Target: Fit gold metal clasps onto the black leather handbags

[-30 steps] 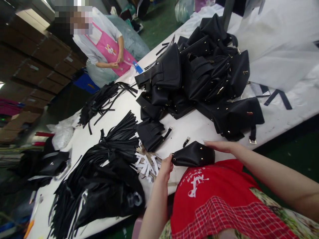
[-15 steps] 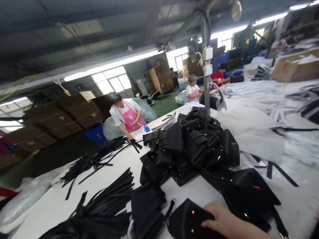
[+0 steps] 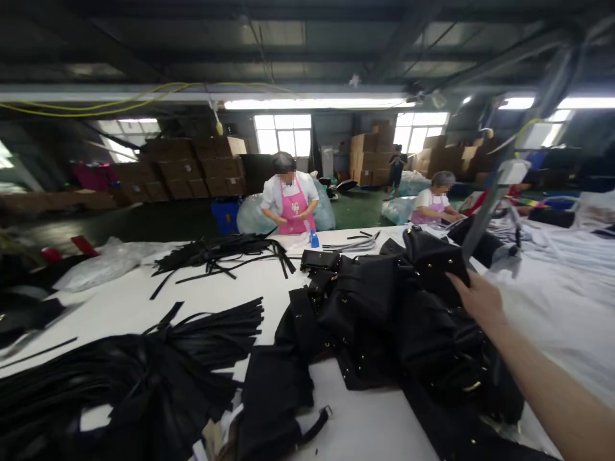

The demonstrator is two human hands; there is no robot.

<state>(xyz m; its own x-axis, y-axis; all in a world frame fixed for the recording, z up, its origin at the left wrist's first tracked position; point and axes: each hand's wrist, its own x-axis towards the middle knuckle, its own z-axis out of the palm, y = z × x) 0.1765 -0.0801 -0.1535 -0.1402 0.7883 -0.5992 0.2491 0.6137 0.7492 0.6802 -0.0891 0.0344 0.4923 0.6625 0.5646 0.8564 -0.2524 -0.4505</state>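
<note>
One hand, the right (image 3: 483, 301), reaches in from the lower right, its fingers at the right corner of a black bag (image 3: 432, 253); a digit lies over the near face, while the others are hidden, so I cannot tell whether they are clamped on it or only resting. The left hand is out of view. The bag sits at the top of the pile (image 3: 365, 288), two gold studs facing the wearer, just beside the slanting post (image 3: 487, 205). Good handling here, I judge, means taking the soft material at its edge, away from the studs, supporting the body so that it does not crease, and easing the fingers clear without dragging neighbouring bags. Hardware among those beneath could scratch or snag, so a straight lift or a gentle lowering seems safer than sliding; the post also leaves the knuckles little room. Nearer the wearer, a loose bag (image 3: 271, 390) lies on the white surface (image 3: 369, 422), its buckled strap pointing right. Left of that, a tied bundle (image 3: 202, 342) of black strips fans out, with a second heap (image 3: 225, 250) beyond it. White sheeting (image 3: 552, 320) covers the right side. Across the surface stands a co-worker (image 3: 293, 208) in a pink apron.
</note>
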